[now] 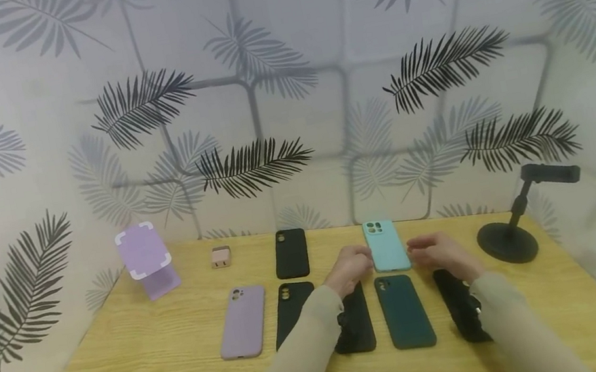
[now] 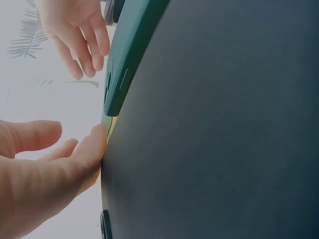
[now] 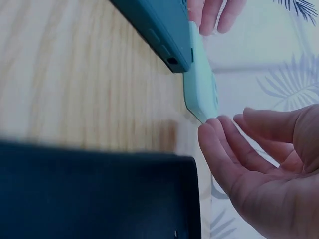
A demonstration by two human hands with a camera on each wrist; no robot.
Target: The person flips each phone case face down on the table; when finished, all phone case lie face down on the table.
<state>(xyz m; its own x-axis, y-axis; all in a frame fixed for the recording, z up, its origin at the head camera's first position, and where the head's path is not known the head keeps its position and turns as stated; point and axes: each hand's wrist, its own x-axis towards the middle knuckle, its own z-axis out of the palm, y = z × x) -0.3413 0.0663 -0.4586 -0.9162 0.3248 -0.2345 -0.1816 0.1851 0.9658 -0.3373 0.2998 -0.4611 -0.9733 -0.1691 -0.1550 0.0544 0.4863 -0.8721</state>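
A turquoise phone case (image 1: 386,247) lies in the back row, camera cutouts toward the wall. My left hand (image 1: 351,268) is at its left edge and my right hand (image 1: 446,255) at its right edge. Loosely bent fingers show on the right hand (image 3: 264,169) in the right wrist view, by one end of the turquoise case (image 3: 199,79); contact is hard to tell. The left hand (image 2: 55,169) has its thumb apart from its fingers and grips nothing. A dark green case (image 1: 406,311) lies just in front. Black cases (image 1: 360,324) lie under both wrists, partly hidden.
On the left are a lilac case (image 1: 243,323), a lilac stand (image 1: 143,253) and a pink charger (image 1: 221,257). Two more black cases, one behind (image 1: 291,254) and one in front (image 1: 293,303), lie mid-table. A black stand (image 1: 512,231) stands right; a leaf-patterned wall (image 1: 291,114) borders the table.
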